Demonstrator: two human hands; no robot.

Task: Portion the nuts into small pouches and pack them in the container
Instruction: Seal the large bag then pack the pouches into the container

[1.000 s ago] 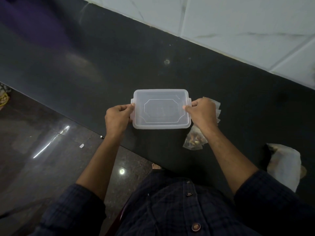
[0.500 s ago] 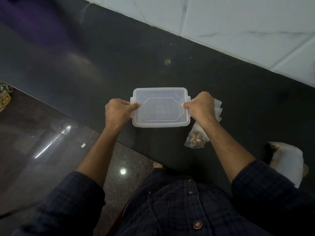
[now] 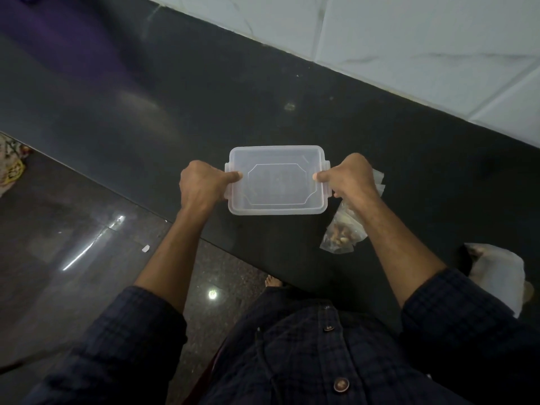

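On the dark counter point(image 3: 292, 92), near its front edge, sits the clear lidded container point(image 3: 277, 180). The left hand point(image 3: 201, 184) and right hand point(image 3: 352, 178) each grip a short end, thumbs curled onto the lid by the side clips. The lid-opening step looks to be in hand; next, both clips need releasing and the lid lifting. Open counter lies behind and to the left. Just beside the right hand lie empty pouches point(image 3: 378, 182) and a filled nut pouch point(image 3: 342, 233).
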